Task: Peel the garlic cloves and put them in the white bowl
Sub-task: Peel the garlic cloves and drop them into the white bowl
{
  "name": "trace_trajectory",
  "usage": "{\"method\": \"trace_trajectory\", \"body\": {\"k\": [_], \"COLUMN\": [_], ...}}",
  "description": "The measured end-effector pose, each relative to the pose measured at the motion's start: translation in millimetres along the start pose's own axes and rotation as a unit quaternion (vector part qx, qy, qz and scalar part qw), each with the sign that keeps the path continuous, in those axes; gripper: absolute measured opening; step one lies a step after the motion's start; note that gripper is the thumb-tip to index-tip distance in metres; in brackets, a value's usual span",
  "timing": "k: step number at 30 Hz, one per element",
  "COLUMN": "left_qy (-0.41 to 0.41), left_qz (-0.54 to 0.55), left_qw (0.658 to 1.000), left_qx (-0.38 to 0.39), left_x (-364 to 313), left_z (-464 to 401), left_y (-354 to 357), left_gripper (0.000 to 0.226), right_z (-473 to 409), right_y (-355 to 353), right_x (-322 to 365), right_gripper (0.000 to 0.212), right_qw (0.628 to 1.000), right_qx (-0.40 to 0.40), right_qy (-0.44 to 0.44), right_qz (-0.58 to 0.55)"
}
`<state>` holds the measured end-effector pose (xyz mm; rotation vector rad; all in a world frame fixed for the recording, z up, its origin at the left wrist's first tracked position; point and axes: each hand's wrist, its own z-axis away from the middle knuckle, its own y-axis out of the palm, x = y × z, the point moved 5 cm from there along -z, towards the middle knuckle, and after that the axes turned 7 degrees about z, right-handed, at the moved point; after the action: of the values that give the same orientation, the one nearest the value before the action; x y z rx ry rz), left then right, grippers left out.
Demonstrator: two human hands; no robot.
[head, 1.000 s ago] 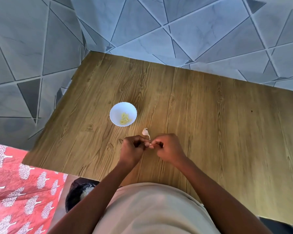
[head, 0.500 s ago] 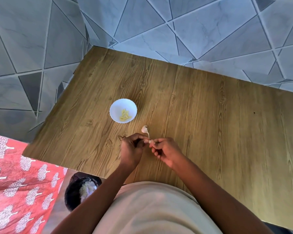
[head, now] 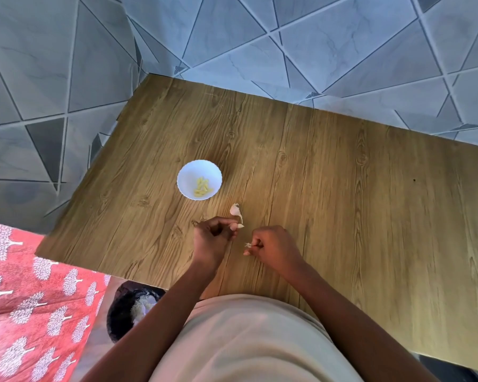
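White bowl [head: 186, 176] holds peeled cloves [head: 202, 186]; left fingers [head: 233, 226] pinch a clove [head: 240, 226], right fingers [head: 255, 245] pinch skin [head: 248, 245].

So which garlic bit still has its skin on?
The white papery garlic clove lying on the wooden table beside the left hand; those in the white bowl are bare yellow.

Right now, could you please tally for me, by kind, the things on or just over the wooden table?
Round white bowl holding peeled yellowish cloves: 1
Unpeeled garlic clove lying on the table: 1
Clove pinched in the left hand: 1
Scrap of skin in the right hand: 1
Hands: 2
Total: 6
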<state>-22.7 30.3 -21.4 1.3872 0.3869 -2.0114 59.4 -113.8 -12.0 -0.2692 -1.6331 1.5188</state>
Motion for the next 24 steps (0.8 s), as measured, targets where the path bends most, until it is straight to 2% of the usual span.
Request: {"method": "trace_trajectory", "body": {"k": [1, 4, 8, 14, 18, 22, 24], "left_qy": [0.009, 0.021, 0.030, 0.034, 0.023, -0.044, -0.067], "left_qz": [-0.013, -0.049, -0.073, -0.071, -0.107, -0.065, -0.027], "left_qw": [1.000, 0.999, 0.997, 0.996, 0.994, 0.997, 0.997], "left_qx": [0.003, 0.010, 0.009, 0.038, 0.024, -0.023, -0.022], "left_x": [0.3, 2.3, 1.2, -6.7, -9.3, -9.1, -6.1], "left_z": [1.0, 2.3, 3.5, 11.4, 12.0, 9.5, 9.2], "left_y": [0.4, 0.9, -0.5, 8.2, 12.6, 17.0, 17.5], "left_gripper": [0.010, 0.012, 0.016, 0.009, 0.025, 0.032, 0.028], "right_z": [-0.5, -3.0, -1.4, -4.9, -5.5, 4.5, 5.4], "right_y": [3.2, 3.6, -9.3, -19.7, -25.0, -24.5, -23.6], "right_x": [-1.0, -6.1, -8.8, 5.6, 14.5, 26.8, 23.8], "right_gripper": [0.018, 0.002, 0.022, 0.011, 0.015, 0.028, 0.024], "right_qw": [1.000, 0.997, 0.987, 0.970, 0.991, 0.976, 0.973], "right_qx": [0.025, 0.034, 0.023, -0.025, -0.081, -0.132, -0.155], "right_qy": [0.017, 0.039, 0.084, 0.081, -0.043, -0.152, -0.153], "right_qz": [-0.001, -0.057, -0.134, -0.229, -0.094, 0.086, 0.082]}}
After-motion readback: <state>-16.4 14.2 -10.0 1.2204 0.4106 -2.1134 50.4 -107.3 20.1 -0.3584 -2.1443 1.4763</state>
